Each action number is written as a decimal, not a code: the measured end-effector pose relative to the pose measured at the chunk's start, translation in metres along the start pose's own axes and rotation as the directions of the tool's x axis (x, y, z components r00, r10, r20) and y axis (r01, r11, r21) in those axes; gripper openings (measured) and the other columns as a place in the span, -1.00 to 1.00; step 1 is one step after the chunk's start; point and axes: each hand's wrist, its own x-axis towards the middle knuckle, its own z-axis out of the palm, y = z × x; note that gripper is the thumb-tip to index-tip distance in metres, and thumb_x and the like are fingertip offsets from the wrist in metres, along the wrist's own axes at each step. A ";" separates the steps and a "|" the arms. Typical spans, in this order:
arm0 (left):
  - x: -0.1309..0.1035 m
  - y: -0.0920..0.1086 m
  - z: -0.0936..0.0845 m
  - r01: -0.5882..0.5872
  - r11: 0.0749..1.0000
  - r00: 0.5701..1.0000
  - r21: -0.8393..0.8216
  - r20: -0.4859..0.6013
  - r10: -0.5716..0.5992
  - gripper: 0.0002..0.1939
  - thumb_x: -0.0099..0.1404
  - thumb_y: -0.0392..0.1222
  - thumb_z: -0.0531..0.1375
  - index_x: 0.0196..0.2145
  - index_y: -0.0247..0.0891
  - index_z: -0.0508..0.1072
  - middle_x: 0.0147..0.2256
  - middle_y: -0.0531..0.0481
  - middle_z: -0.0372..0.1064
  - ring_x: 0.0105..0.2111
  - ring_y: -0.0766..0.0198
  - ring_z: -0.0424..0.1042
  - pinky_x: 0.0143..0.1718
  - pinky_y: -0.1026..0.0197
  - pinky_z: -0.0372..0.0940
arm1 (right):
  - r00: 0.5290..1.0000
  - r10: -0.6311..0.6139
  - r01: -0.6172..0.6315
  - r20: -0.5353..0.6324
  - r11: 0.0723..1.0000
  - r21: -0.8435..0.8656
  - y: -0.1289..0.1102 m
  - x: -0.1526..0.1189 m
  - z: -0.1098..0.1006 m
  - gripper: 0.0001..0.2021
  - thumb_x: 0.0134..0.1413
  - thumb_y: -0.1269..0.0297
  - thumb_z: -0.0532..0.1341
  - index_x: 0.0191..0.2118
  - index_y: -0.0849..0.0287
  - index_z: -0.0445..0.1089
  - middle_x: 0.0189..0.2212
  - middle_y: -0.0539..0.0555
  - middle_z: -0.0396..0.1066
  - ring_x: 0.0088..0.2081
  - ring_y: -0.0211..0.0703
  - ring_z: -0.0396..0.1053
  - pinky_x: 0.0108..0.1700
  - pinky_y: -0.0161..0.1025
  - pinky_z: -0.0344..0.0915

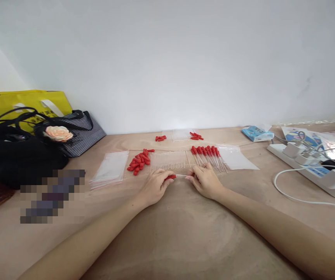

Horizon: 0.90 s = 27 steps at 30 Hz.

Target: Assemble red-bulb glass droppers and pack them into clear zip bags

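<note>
Red bulb and clear tube: we see the bulb (171,177) and the thin tube (180,175) end to end, held between the two hands above the middle of the table (185,241); we cannot tell how far one enters the other.
Left hand: the left hand (156,187) is closed in a pinch on the bulb.
Right hand: the right hand (204,181) grips the tube between thumb and fingers.
Loose parts: just beyond the hands we find a row of clear tubes (169,159); a pile of red bulbs (138,162) adjoins its left end.
Red-topped tubes: a fan of these (210,151) lies at the row's right end, bulbs toward the far edge.
Plastic bags: we note a flat stack (110,167) left of the pile; a single clear bag (237,157) beside the fan.
Far edge: two small clusters of red bulbs (161,138) flank further tubes (180,135); a blue tissue pack (256,133) lies farther right.
Right side: a white power strip (314,170) carries plugs.
Far left corner: striped (82,134), black (24,159) and yellow (59,99) bags stand together.
</note>
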 end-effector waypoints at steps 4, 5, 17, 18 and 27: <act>0.001 -0.002 0.001 0.016 0.999 1.000 -0.028 -0.008 -0.016 -0.82 0.28 -0.21 -0.01 -0.23 -0.20 0.36 -0.29 0.03 0.38 -0.23 0.23 0.30 -0.17 0.15 0.15 | 0.999 -0.041 0.041 0.011 0.999 0.005 -0.004 0.000 -0.002 -0.84 0.14 0.26 0.02 -0.39 0.21 0.23 -0.44 0.00 0.40 -0.44 -0.28 0.27 -0.25 -0.25 -0.09; 0.002 -0.002 0.001 0.028 0.999 1.000 -0.044 -0.011 -0.028 -0.82 0.28 -0.20 -0.01 -0.25 -0.21 0.37 -0.30 0.03 0.39 -0.25 0.24 0.31 -0.18 0.15 0.16 | 0.998 -0.062 0.062 0.011 0.998 0.007 -0.006 0.000 -0.002 -0.84 0.14 0.27 0.01 -0.39 0.20 0.24 -0.42 0.00 0.40 -0.42 -0.28 0.27 -0.25 -0.25 -0.09; 0.000 0.004 -0.002 -0.003 0.999 0.999 -0.054 -0.032 0.002 -0.87 0.22 -0.22 0.08 -0.39 -0.23 0.41 -0.44 0.07 0.40 -0.37 0.28 0.33 -0.19 0.15 0.11 | 0.973 -0.233 0.232 -0.002 0.972 -0.044 -0.007 0.000 0.000 -0.76 0.16 0.29 -0.04 -0.44 0.22 0.27 -0.52 -0.02 0.35 -0.51 -0.32 0.15 -0.29 -0.24 -0.15; 0.000 0.004 -0.002 -0.016 0.999 0.999 -0.048 -0.037 0.014 -0.88 0.22 -0.22 0.08 -0.39 -0.23 0.41 -0.44 0.06 0.40 -0.37 0.28 0.33 -0.19 0.15 0.11 | 0.969 -0.247 0.247 -0.003 0.967 -0.056 -0.007 0.001 -0.001 -0.76 0.16 0.29 -0.04 -0.46 0.22 0.27 -0.53 -0.02 0.34 -0.52 -0.33 0.14 -0.30 -0.24 -0.15; -0.002 0.004 0.000 -0.130 0.991 0.991 0.020 -0.034 0.130 -0.86 0.23 -0.23 0.05 -0.40 -0.25 0.40 -0.48 0.05 0.39 -0.39 0.28 0.32 -0.23 0.16 0.11 | 0.950 -0.313 0.309 -0.019 0.945 -0.104 -0.007 0.001 -0.001 -0.73 0.15 0.31 -0.04 -0.49 0.23 0.28 -0.55 -0.03 0.33 -0.54 -0.35 0.09 -0.29 -0.23 -0.17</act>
